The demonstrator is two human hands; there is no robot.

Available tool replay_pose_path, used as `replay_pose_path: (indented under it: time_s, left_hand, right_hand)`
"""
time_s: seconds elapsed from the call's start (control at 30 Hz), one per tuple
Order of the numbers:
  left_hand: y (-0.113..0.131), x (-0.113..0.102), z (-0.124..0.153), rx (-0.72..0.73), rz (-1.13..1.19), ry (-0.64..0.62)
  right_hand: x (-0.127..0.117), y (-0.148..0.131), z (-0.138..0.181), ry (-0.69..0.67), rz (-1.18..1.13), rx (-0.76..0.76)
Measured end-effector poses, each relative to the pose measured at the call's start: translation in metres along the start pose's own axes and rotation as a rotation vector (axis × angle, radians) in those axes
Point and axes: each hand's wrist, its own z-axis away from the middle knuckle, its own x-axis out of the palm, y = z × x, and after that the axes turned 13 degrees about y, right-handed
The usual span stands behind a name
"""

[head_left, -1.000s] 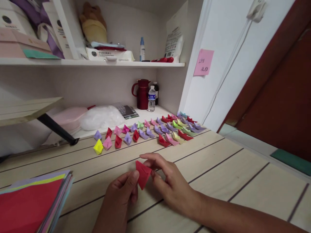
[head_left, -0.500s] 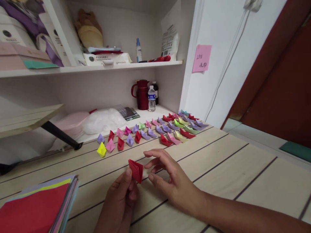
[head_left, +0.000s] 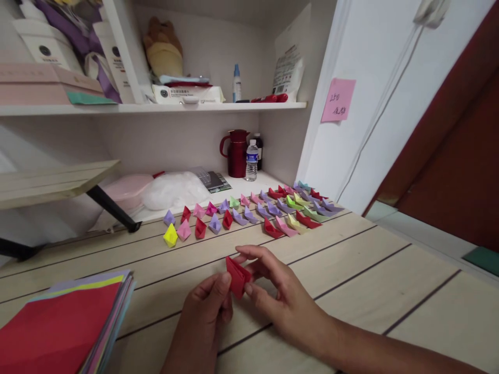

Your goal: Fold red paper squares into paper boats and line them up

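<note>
White shelving (head_left: 187,108) is rising behind a pale, dark-lined table (head_left: 351,270) in the head view, and a paper stack (head_left: 62,324) is lying on that table, its top sheet showing red. Beyond the stack and off to its right, rows of paper boats (head_left: 250,215) in many colours are standing, looking finished. Farther beyond the stack, a dark red jug (head_left: 237,156) and a water bottle (head_left: 251,162) are standing side by side. Judging by those rows, plenty of folding is already standing complete, while the stack's sheets are lying flat and unfolded. Right of the stack, a red folded piece (head_left: 236,278) is sitting between the hands, looking compact and not yet spread like the boats. The left hand (head_left: 206,306) is pinching its left edge between thumb and fingers; the right hand (head_left: 283,291), half open and curved, is resting its thumb near the right edge, fingertips partly hidden, so whether it is gripping I cannot tell
</note>
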Motion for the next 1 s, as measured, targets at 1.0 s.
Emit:
replay_pose_path:
  time_s: [1.0]
  left_hand:
    - [0.002, 0.006, -0.002, 0.039, 0.122, -0.068]
  right_hand:
    - [-0.006, -0.006, -0.013, 0.017, 0.077, -0.266]
